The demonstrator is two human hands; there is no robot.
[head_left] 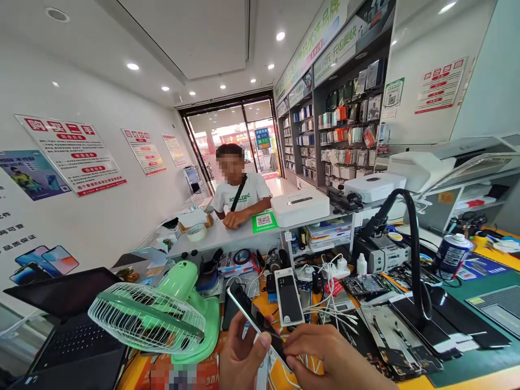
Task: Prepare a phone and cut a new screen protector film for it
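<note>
— Where does the view look from?

— One head-worn camera, facing forward across the cluttered table, tilted less downward than level, so ceiling fills the upper frame.

— How near?

— Very near the hands at the bottom edge; the green fan sits close at lower left, and the doorway lies far off, centre frame.

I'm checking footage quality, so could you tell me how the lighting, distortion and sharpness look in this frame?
Head view: even, bright ceiling lighting; daylight washes out the doorway; wide-angle bending curves the shelves; both hands and the phone sit low at the frame edge, slightly soft; a deliberately blurred patch near the fan.
</note>
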